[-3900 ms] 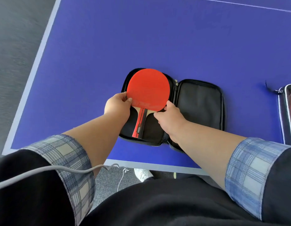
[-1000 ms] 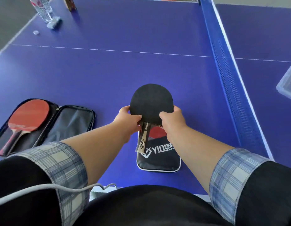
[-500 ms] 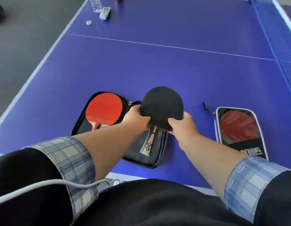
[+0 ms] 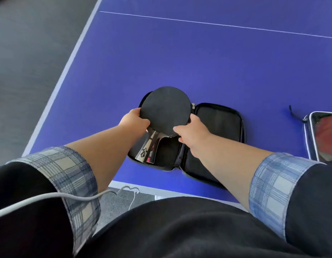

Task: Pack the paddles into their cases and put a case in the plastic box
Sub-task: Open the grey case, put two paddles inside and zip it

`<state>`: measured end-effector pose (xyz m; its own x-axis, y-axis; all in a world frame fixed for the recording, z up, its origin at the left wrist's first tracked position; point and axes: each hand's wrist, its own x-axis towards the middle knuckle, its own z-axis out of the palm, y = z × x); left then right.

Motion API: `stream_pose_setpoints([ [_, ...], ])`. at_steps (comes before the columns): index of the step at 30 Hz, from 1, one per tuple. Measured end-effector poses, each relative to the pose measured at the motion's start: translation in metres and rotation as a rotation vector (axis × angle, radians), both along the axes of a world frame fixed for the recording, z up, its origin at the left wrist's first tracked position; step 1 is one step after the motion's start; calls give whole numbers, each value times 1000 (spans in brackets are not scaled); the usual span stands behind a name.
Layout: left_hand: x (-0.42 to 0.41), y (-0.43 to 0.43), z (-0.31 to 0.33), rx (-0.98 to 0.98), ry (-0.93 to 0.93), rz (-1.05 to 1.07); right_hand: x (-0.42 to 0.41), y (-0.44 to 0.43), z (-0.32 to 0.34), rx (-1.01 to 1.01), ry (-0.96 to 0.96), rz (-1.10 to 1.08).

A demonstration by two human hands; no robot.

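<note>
A black zip case (image 4: 220, 125) lies open like a book on the blue table. Its left half holds a paddle of which only the red-striped handle (image 4: 151, 155) shows. Over it lies a second paddle (image 4: 165, 107), black face up, its handle pointing toward me. My left hand (image 4: 134, 120) grips the blade's left edge, and my right hand (image 4: 193, 131) grips its lower right edge. A second case (image 4: 321, 135) with a silver rim and a red paddle inside lies at the right edge of the view. The plastic box is out of view.
The table's (image 4: 180, 58) near edge runs just below the open case and its left edge runs up the left side, with grey floor beyond. A white line crosses the table farther back. A grey cable hangs over my left sleeve.
Both hands have carried the black-faced paddle leftward and down onto the red paddle in the open case's left half; the red blade is now covered.
</note>
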<state>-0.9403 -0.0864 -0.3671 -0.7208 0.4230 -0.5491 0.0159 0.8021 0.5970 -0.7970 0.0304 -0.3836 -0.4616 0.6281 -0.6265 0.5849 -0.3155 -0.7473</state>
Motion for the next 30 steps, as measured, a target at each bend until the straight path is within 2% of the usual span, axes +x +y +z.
stream_pose_setpoints([
  [6,-9,-1,-20,-22,-36,-5,-14,-4,-18,-83,-33,-31],
  [19,-20,9,-35,64,-142,118,-19,-10,-29,26,-141,-35],
  [30,-17,15,-33,54,-147,79,-15,-2,-24,17,-198,39],
])
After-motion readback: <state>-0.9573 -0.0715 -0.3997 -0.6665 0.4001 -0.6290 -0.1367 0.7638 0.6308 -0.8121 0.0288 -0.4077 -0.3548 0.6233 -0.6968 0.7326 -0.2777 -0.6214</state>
